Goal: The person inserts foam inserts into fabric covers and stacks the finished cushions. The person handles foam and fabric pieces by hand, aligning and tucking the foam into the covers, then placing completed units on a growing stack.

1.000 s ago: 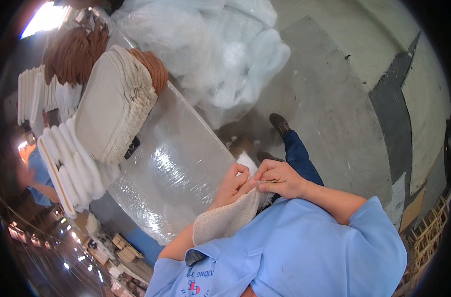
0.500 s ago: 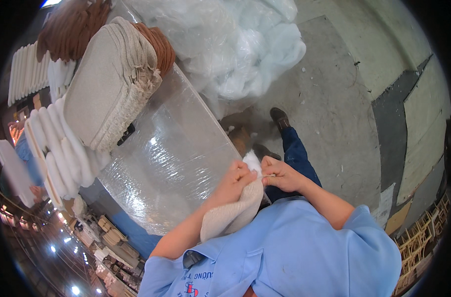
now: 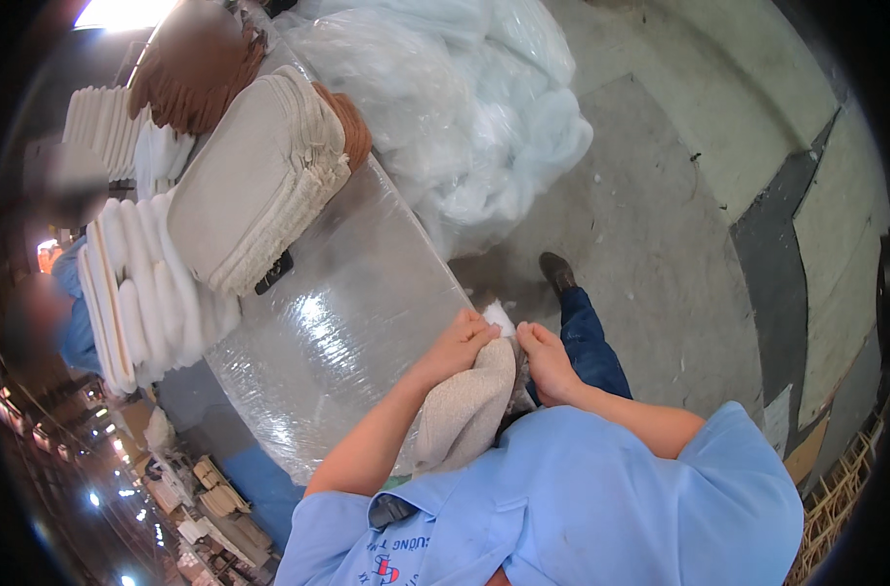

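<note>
White stack: folded white fluffy towels (image 3: 132,303) stand on edge at the far left of the table.
Beige stack: a pile of folded beige cloths (image 3: 254,186) lies beside them, with brown folded cloths (image 3: 196,68) behind.
Table: a plastic-wrapped table top (image 3: 347,322) with a small black object (image 3: 274,272) near the beige stack.
Left hand: the left hand (image 3: 458,344) pinches the top edge of a beige knitted cloth (image 3: 465,410), fingers clenched on it.
Cloth: it hangs at the table's near edge, against the person's chest.
Right hand: the right hand (image 3: 546,361) grips the same cloth's upper corner, just beside the left.
Floor: clear plastic bags (image 3: 465,107) are heaped on grey concrete.
</note>
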The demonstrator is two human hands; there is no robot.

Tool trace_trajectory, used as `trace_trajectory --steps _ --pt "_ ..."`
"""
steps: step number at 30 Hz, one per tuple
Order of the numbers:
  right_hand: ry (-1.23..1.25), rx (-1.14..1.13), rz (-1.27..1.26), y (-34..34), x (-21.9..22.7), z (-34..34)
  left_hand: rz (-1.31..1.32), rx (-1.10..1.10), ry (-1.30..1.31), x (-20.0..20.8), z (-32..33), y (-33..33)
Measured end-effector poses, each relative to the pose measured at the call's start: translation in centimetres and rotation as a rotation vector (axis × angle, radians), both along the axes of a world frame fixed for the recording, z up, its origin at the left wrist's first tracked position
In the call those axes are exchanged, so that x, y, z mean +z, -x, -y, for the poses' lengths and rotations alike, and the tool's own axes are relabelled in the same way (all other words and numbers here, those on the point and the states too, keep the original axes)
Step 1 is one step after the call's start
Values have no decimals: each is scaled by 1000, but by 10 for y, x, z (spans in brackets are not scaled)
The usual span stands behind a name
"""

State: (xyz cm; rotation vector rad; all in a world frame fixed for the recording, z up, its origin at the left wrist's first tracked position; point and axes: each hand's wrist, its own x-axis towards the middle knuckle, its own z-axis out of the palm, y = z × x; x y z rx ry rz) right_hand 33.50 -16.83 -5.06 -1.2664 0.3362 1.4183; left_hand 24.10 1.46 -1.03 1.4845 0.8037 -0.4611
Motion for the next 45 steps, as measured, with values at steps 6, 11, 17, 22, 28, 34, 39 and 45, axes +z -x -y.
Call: trace_trajectory --steps 6,11,17,22,28,34,39,45 --pt "267 -256 -251 -6 30 -55 87 -25 -57 -11 -1 1" --pt "286 -70 14 -2 -14 -52 98 -83 -196 -15 -2 -5" --pt "487 75 312 -3 -41 -66 78 -136 -136 -49 -9 -15" --pt "541 91 358 2 -64 -71 -17 -57 -25 -56 -9 -13" --pt "320 -37 183 11 -161 -68 27 43 -133 -59 2 -2" --pt "200 -4 -63 5 -97 -51 -92 218 4 -32 27 95" --pt "96 -176 -267 12 -68 -41 -168 314 -10 -8 54 150" --pt "50 -60 -283 0 -72 -35 -63 601 -499 -11 76 127"
